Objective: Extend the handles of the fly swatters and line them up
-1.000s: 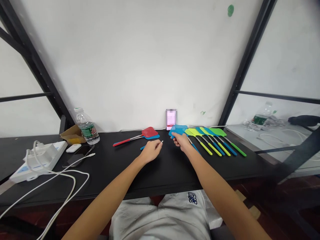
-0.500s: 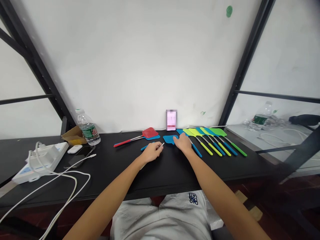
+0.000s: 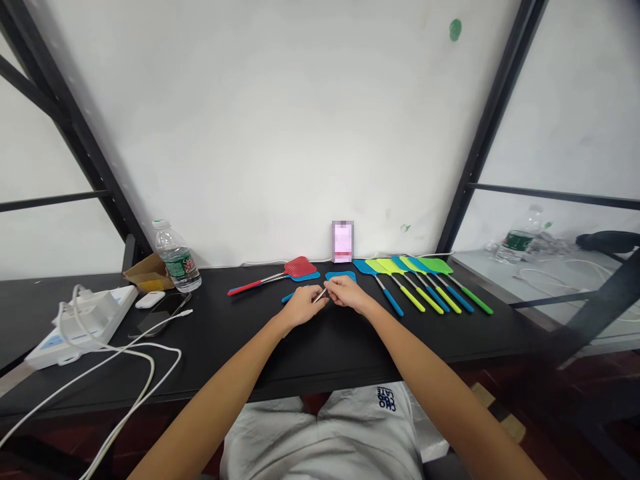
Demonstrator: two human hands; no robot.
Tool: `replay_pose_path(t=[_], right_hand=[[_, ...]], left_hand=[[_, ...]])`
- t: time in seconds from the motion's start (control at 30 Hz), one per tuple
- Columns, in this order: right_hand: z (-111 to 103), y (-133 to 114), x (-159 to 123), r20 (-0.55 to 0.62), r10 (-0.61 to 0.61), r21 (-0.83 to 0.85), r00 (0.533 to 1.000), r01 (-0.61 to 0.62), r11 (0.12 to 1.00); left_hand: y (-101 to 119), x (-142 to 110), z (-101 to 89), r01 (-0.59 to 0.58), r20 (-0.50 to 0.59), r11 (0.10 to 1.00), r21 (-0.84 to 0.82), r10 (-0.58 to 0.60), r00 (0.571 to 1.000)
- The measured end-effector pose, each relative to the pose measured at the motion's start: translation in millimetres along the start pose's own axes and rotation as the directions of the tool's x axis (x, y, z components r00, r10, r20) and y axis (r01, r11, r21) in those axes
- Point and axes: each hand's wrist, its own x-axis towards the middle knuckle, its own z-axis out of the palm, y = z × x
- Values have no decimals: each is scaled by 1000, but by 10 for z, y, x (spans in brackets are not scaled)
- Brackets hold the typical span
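Left of phone [image 3: 343, 243]: red swatter [image 3: 300, 268] on worktop [image 3: 240, 363], then left hand [image 3: 303, 305], closed round thin metal rod [image 3: 319, 295]. In front of phone: right hand [image 3: 347, 294], fingers bunched at rod tip, grip unclear; blue swatter head [image 3: 342, 275] just behind. Right of phone: fanned swatters [image 3: 430, 292].

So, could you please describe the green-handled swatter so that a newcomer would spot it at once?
On the black table, to the right of the right hand, lies a row of overlapping swatters. The green-handled swatter is at the row's far right end. Its handle alone is green; the others in that row are blue or lime yellow.
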Motion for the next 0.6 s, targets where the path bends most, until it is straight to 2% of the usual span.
replay_pose_path(t=[0.07,0.13,0.23,0.33,0.43,0.53,0.6], right_hand=[[-43,-25,17,-141,35,-19,989,-38,999],[-110,-48,28,-293,61,-101,954,-95,990],[-203,-64,22,-400,59,-335,915,-206,919],[-235,-62,2,-401,48,-598,915,-301,743],[-226,-64,-16,-385,71,-710,920,-345,614],[-250,-87,-42,-308,90,-735,947,-297,609],[-302,-114,-67,-177,96,-752,979,-198,629]], left_hand=[[17,-6,-12,31,13,999,24,-31,999],[31,-16,-24,39,19,998,53,-40,999],[22,-28,-43,10,6,989,146,-11,1000],[-22,-31,-58,-10,-27,966,258,17,999],[-75,-28,-66,-20,-28,955,296,29,999],[-119,-22,-69,-20,-17,958,288,26,1000],[-143,-20,-69,-23,-16,960,279,29,999]])
